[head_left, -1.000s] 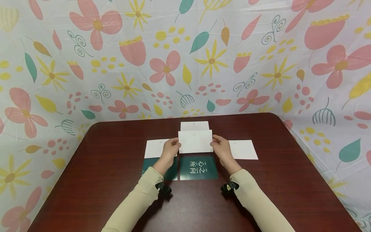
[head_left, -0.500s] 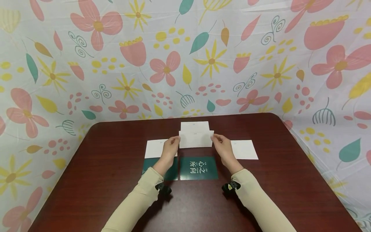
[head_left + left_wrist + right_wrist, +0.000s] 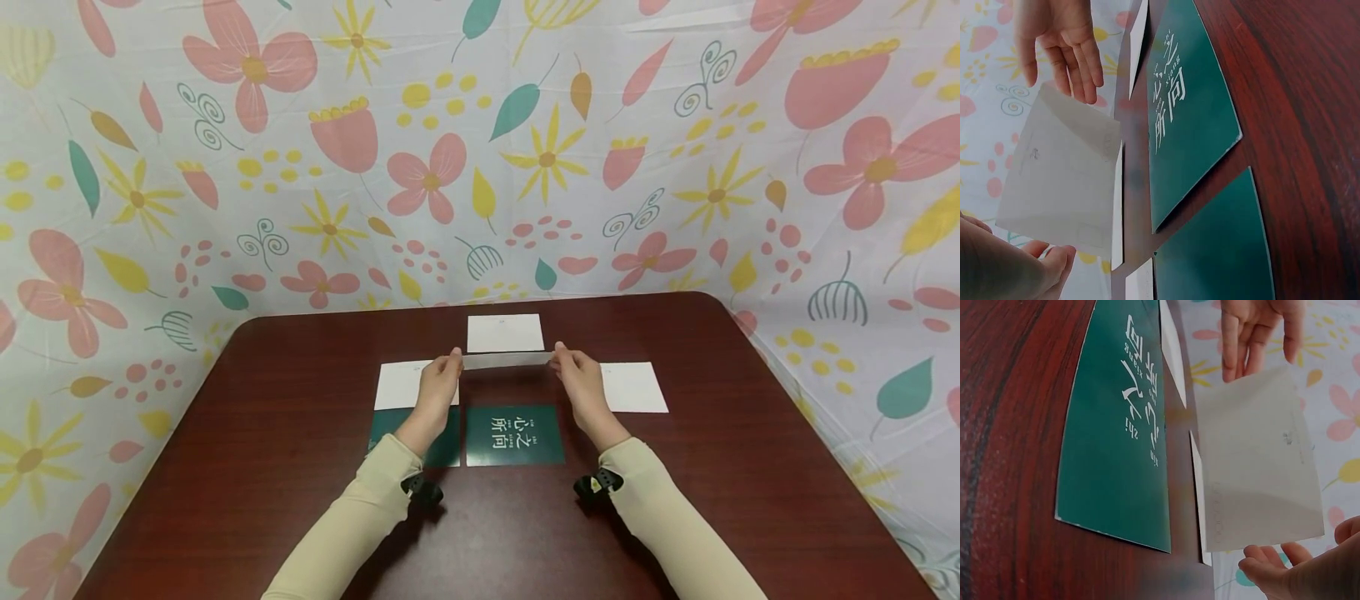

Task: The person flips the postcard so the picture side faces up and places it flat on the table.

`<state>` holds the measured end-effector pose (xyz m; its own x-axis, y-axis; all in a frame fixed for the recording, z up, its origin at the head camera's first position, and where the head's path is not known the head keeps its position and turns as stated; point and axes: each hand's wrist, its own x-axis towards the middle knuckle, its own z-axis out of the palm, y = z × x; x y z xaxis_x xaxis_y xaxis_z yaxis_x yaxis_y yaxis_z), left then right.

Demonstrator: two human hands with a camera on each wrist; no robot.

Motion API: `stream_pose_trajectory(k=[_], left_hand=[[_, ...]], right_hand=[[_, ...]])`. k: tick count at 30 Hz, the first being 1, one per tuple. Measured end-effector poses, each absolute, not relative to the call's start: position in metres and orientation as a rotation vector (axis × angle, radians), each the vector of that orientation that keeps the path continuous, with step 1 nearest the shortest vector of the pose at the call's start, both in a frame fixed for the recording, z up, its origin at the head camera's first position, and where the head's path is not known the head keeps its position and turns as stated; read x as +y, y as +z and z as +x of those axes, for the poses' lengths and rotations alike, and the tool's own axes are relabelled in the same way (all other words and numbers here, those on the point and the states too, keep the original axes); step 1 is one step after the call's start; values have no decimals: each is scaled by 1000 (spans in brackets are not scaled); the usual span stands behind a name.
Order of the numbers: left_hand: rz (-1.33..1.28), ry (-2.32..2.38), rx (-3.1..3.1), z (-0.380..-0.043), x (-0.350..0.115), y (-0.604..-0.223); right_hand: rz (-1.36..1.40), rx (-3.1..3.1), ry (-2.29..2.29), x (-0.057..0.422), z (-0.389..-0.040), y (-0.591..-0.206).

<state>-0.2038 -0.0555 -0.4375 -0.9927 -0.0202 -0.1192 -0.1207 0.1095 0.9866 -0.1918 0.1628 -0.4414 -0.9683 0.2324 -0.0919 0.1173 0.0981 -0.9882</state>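
Observation:
A white postcard [image 3: 507,360] with faint printing is lifted between my two hands, tilted so that the head view shows it as a thin strip. My left hand [image 3: 437,390] pinches its left short edge, and my right hand [image 3: 579,385] pinches the right one. Both wrist views show the plain side of the postcard [image 3: 1063,172] and fingers at its two ends. Below it on the table lies a green card [image 3: 514,436] with white Chinese characters. Beyond the held card, another white card [image 3: 504,332] lies flat.
A white card [image 3: 396,385] lies left of the left hand, above a second green card [image 3: 442,446] partly hidden by that wrist. One more white card [image 3: 635,387] is to the right. The dark wooden table [image 3: 300,467] ends at a flowered cloth [image 3: 480,167] behind.
The held postcard has tipped from facing the head camera to nearly edge-on, uncovering the white card behind it. Both hands have turned slightly, thumbs now higher, while the cards on the table have stayed put.

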Motion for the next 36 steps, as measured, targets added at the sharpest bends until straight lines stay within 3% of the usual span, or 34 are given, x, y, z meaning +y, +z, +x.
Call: stream_pose_trajectory(k=[36], left_hand=[[-23,1807,2538,-208,-56,-446]], right_hand=[[-419,-2368,1835,163,-193,-450]])
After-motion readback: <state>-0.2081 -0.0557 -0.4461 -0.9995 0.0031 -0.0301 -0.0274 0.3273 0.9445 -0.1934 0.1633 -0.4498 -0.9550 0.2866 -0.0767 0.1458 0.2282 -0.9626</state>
